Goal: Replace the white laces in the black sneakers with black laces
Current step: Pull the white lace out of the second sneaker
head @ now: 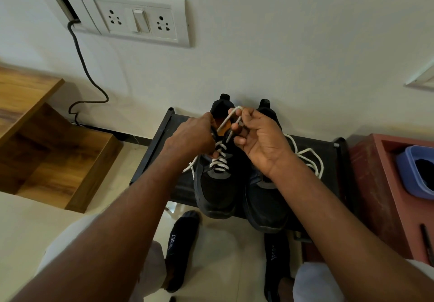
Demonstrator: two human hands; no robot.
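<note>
white lace (220, 160) half-threaded, black mesh sneaker (217, 184), orange lining

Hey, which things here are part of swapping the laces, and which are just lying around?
Job: left sneaker; right sneaker; white lace; left hand; right hand.
Lying about: blue tub; black cable; wall sockets.

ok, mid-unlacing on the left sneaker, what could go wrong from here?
1. The right hand pulls a loop of white lace upward; the left sneaker, whose toe overhangs the black rack, could tip off.
2. The loose lace lying by the right sneaker might snag.
</note>
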